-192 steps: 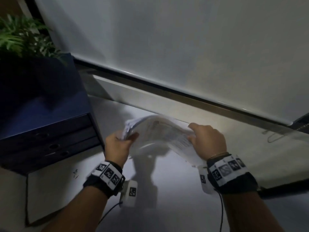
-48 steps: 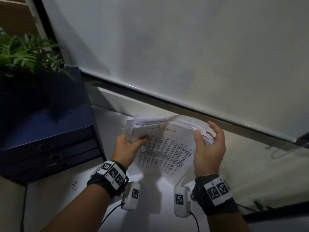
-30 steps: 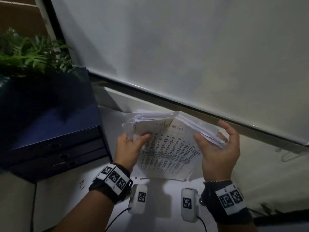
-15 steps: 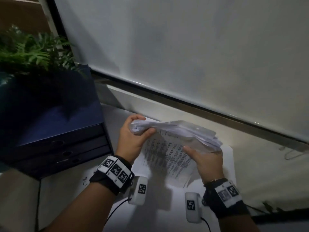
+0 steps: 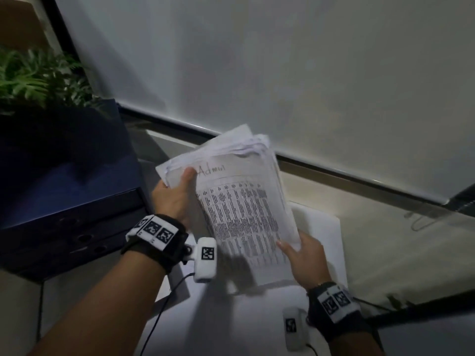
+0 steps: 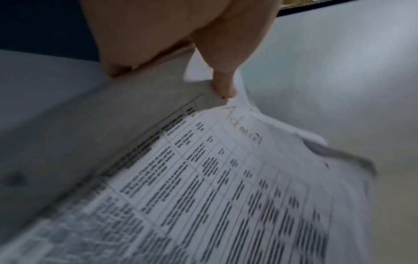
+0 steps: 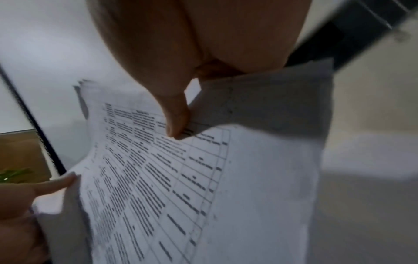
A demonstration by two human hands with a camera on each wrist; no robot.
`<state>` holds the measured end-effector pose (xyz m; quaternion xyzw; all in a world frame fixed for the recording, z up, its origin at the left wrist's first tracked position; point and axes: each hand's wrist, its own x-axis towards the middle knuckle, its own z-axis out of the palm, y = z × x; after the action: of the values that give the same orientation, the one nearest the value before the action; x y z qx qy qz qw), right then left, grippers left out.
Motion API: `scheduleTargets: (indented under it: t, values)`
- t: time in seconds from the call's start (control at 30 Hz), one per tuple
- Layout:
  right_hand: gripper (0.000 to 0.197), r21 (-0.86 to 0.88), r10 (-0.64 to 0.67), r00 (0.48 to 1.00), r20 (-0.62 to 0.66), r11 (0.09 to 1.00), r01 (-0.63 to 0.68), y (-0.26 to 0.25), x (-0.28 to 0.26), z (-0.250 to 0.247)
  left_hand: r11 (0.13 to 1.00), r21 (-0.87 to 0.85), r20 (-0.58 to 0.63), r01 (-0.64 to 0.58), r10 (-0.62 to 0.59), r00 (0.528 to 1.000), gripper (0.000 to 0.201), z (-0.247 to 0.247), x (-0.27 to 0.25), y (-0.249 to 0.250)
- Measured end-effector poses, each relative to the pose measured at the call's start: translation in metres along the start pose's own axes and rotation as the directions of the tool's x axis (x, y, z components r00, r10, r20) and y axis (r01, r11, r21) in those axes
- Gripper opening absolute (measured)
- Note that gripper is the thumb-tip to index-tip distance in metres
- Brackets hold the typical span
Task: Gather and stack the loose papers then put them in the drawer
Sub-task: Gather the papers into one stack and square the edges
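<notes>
A thick stack of papers (image 5: 239,204) hangs above the white desk, its top sheet a printed table headed "Admin" in handwriting. My left hand (image 5: 174,194) pinches the stack's upper left corner, thumb on top; the left wrist view shows that thumb on the papers (image 6: 226,178). My right hand (image 5: 300,253) pinches the lower right edge, thumb on the printed sheet, as the right wrist view shows on the papers (image 7: 181,178). The sheet edges are uneven at the top. The dark blue drawer unit (image 5: 64,201) stands to the left with its drawers closed.
A green plant (image 5: 38,78) sits on top of the drawer unit. One more white sheet (image 5: 323,240) lies on the desk under my right hand. A white roller blind (image 5: 282,73) hangs behind the desk. Cables run from my wrist cameras across the desk.
The stack has turned from lying flat and bent between my hands to standing tilted with the printed sheet facing me. My right hand has slid down to the lower right edge.
</notes>
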<state>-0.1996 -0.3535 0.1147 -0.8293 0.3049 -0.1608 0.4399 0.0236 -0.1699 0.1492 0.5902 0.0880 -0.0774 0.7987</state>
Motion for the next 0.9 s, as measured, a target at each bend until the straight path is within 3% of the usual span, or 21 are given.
scheduleTargets:
  t: [0.07, 0.1, 0.13, 0.17, 0.2, 0.23, 0.27, 0.3, 0.33, 0.4, 0.43, 0.5, 0.6, 0.67, 0.7, 0.73, 0.77, 0.83, 0.9]
  values:
    - [0.019, -0.177, -0.069, 0.997, -0.041, 0.982, 0.061, -0.010, 0.009, -0.018, 0.990, 0.138, -0.059, 0.008, 0.000, 0.998, 0.093, 0.004, -0.007, -0.002]
    - [0.019, -0.268, -0.103, 0.993, -0.054, 0.960, 0.084, -0.015, 0.013, -0.027, 0.950, 0.305, -0.084, -0.067, 0.097, 0.992, 0.104, 0.008, -0.018, 0.001]
    - [0.017, -0.358, -0.140, 0.988, -0.061, 0.928, 0.109, -0.023, 0.016, -0.035, 0.849, 0.483, -0.057, -0.214, 0.274, 0.960, 0.110, 0.014, -0.035, 0.008]
    - [0.013, -0.450, -0.179, 0.982, -0.059, 0.883, 0.134, -0.032, 0.019, -0.043, 0.673, 0.607, 0.074, -0.422, 0.481, 0.873, 0.112, 0.019, -0.056, 0.014]
    - [0.009, -0.543, -0.217, 0.975, -0.044, 0.824, 0.159, -0.045, 0.021, -0.049, 0.426, 0.646, 0.287, -0.633, 0.633, 0.719, 0.112, 0.027, -0.081, 0.021]
    - [0.007, -0.629, -0.251, 0.968, -0.023, 0.756, 0.181, -0.057, 0.023, -0.053, 0.152, 0.611, 0.513, -0.777, 0.671, 0.535, 0.108, 0.036, -0.101, 0.022]
    - [0.005, -0.702, -0.280, 0.960, 0.000, 0.684, 0.199, -0.070, 0.025, -0.057, -0.090, 0.556, 0.687, -0.826, 0.608, 0.397, 0.100, 0.046, -0.114, 0.020]
    - [0.007, -0.755, -0.308, 0.951, 0.027, 0.617, 0.221, -0.082, 0.025, -0.060, -0.254, 0.523, 0.785, -0.814, 0.515, 0.344, 0.089, 0.057, -0.121, 0.021]
    - [0.011, -0.791, -0.336, 0.940, 0.056, 0.560, 0.248, -0.094, 0.025, -0.060, -0.337, 0.532, 0.820, -0.776, 0.434, 0.374, 0.075, 0.068, -0.126, 0.025]
    - [0.013, -0.816, -0.397, 0.913, 0.098, 0.494, 0.302, -0.111, 0.023, -0.059, -0.402, 0.552, 0.832, -0.730, 0.322, 0.451, 0.038, 0.083, -0.128, 0.042]
    - [0.012, -0.820, -0.418, 0.902, 0.105, 0.477, 0.317, -0.119, 0.023, -0.058, -0.399, 0.555, 0.832, -0.730, 0.242, 0.500, 0.023, 0.087, -0.126, 0.048]
    - [0.012, -0.832, -0.444, 0.892, 0.087, 0.460, 0.310, -0.126, 0.025, -0.055, -0.323, 0.585, 0.807, -0.744, 0.145, 0.572, 0.017, 0.092, -0.120, 0.058]
    - [0.035, -0.862, -0.553, 0.829, -0.083, 0.457, 0.218, -0.120, 0.029, -0.052, -0.167, 0.653, 0.756, -0.739, 0.188, 0.626, 0.017, 0.087, -0.101, 0.062]
    - [0.063, -0.815, -0.613, 0.727, -0.311, 0.565, 0.128, -0.113, 0.029, -0.047, 0.020, 0.731, 0.662, -0.682, 0.219, 0.717, 0.022, 0.075, -0.077, 0.055]
    - [0.076, -0.751, -0.601, 0.687, -0.408, 0.649, 0.121, -0.107, 0.029, -0.044, 0.163, 0.754, 0.601, -0.637, 0.221, 0.768, 0.026, 0.067, -0.067, 0.051]
    - [0.088, -0.643, -0.544, 0.682, -0.489, 0.753, 0.140, -0.101, 0.029, -0.041, 0.353, 0.730, 0.543, -0.585, 0.220, 0.810, 0.027, 0.058, -0.057, 0.048]
    - [0.102, -0.483, -0.434, 0.719, -0.544, 0.862, 0.154, -0.093, 0.031, -0.037, 0.537, 0.656, 0.498, -0.530, 0.219, 0.839, 0.025, 0.050, -0.049, 0.044]
    - [0.124, -0.076, -0.123, 0.858, -0.499, 0.992, 0.099, -0.076, 0.033, -0.028, 0.779, 0.482, 0.456, -0.402, 0.168, 0.874, 0.018, 0.033, -0.042, 0.038]
    - [0.127, 0.294, 0.093, 0.959, -0.267, 0.956, -0.011, -0.061, 0.034, -0.021, 0.902, 0.328, 0.459, -0.281, 0.107, 0.882, 0.017, 0.017, -0.041, 0.029]
